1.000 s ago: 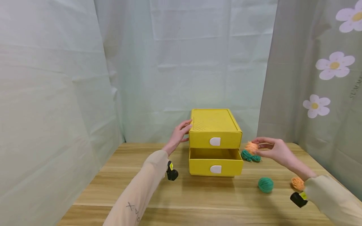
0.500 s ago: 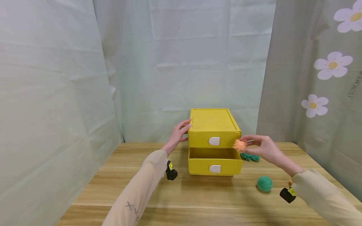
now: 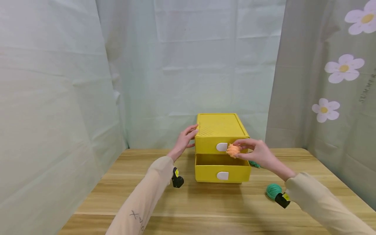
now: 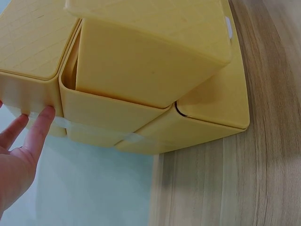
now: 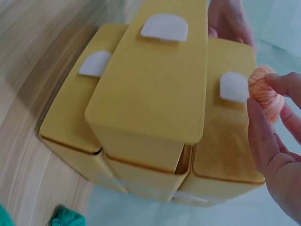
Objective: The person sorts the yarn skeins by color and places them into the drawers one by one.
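Observation:
A yellow cabinet (image 3: 220, 125) with white handles stands on the table. Its middle drawer (image 3: 205, 174) is pulled out, and the wrist views show shut drawers above and below. My left hand (image 3: 182, 143) touches the cabinet's left side near the top, fingers extended. Between thumb and fingertips, my right hand (image 3: 259, 154) pinches a small ball of orange yarn (image 3: 233, 150). The ball is in the air in front of the top drawer, beside its handle (image 3: 221, 147), above the opening of the pulled-out drawer.
On the wooden table (image 3: 164, 209), a green yarn ball (image 3: 273, 190) lies right of the cabinet, partly covered by the right wrist camera (image 3: 282, 200). More green yarn (image 3: 255, 164) sits by the cabinet's right side, mostly behind the right hand. Curtains (image 3: 205, 65) surround the table.
My right hand has carried the orange yarn ball leftward from the cabinet's right side to its front. Another orange ball on the right is now hidden behind the arm. The left hand stays put.

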Demonstrator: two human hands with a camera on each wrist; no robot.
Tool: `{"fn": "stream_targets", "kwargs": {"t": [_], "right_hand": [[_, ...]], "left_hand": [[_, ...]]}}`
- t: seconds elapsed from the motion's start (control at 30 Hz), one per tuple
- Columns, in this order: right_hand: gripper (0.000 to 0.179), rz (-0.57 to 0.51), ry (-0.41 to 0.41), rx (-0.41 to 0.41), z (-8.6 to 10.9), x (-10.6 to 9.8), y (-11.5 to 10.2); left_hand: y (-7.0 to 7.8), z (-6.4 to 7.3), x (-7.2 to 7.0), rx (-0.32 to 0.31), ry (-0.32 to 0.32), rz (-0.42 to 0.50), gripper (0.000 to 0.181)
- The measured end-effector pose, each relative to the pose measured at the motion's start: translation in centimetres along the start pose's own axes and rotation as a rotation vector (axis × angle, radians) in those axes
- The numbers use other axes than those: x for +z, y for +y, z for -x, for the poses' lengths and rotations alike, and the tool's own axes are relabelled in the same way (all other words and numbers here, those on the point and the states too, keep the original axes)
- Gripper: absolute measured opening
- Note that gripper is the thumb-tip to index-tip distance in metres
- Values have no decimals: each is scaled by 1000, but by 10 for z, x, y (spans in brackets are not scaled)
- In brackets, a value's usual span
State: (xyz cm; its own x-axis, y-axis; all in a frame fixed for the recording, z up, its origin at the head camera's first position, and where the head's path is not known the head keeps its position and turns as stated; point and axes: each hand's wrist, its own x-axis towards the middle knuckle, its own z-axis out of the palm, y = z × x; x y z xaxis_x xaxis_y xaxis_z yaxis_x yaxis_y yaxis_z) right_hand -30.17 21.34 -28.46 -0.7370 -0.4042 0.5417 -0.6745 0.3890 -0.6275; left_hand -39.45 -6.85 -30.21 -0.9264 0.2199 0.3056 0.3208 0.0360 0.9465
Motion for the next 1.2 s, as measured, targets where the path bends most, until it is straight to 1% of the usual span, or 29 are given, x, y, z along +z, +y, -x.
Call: {"fn": "stream_targets", "kwargs": {"t": [0.13,0.3,0.4,0.5,0.63,0.73,0.93,1.17,1.2], "right_hand": [[30,-10,-15,10,-5,7,-4],[32,45,-31,14,-10,17,-9],[34,68,-36,-10,-14,24,-10],[35,82,-48,-38,-17,30,-12],[34,78,-59,-80,-21,39,-11],[32,82,-53,-106,-23,45,-10],[32,115,-54,-128,-27,54,-14],[32,124,-54,-106,-27,57,-16],[32,127,-52,-106,-27,58,-16]], "left_hand": [[0,0,0,-3,-4,1,44],[0,0,0,-4,-15,-1,45],[2,0,-1,-13,-28,4,47],[7,3,-3,-19,-51,12,48],[20,11,-2,-19,-79,0,48],[27,17,1,-13,-83,-17,48],[29,19,2,-10,-80,-21,48],[27,17,2,-9,-80,-17,48],[24,16,1,-10,-81,-13,48]]}}
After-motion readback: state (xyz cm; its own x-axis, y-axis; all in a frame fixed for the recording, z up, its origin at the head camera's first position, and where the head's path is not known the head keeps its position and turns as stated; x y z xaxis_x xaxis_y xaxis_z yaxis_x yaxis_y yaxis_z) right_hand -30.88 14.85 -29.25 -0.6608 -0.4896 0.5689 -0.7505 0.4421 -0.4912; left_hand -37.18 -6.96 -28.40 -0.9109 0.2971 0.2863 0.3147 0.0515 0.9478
